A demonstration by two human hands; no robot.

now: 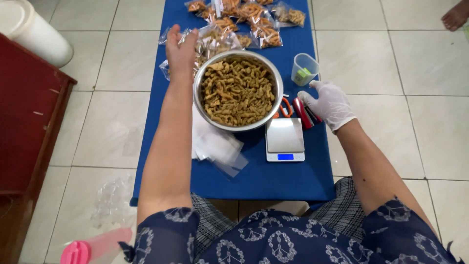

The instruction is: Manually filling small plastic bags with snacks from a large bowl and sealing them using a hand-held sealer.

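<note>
Several small clear plastic bags filled with golden-brown fried snack pieces [254, 22] already lie in a heap at the far end of the low blue-covered tabletop [259, 181]; these look like finished portions, so the packing appears partly done; the round stainless-steel bowl [238, 90] in the middle is heaped nearly to the rim with the same brown snack pieces, which suggests that most of the batch is yet to be bagged; a loose stack of empty clear plastic bags [215, 146] lies on the near-left side of the bowl, touching its edge, and a small silver digital scale with a blue display [285, 139] stands just beside the bowl on the near-right with nothing on its plate; the bare left hand [181, 49] is stretched out past the bowl's left rim, fingers loosely extended and open, resting on or just above crinkled clear bags there, though whether it grips one cannot be told; the right hand [330, 103], in a white glove, lies flat and released, holding nothing, its fingers beside a red stapler [304, 113] and orange-handled scissors [285, 107]; a clear plastic measuring cup [305, 68] stands beyond it.
</note>
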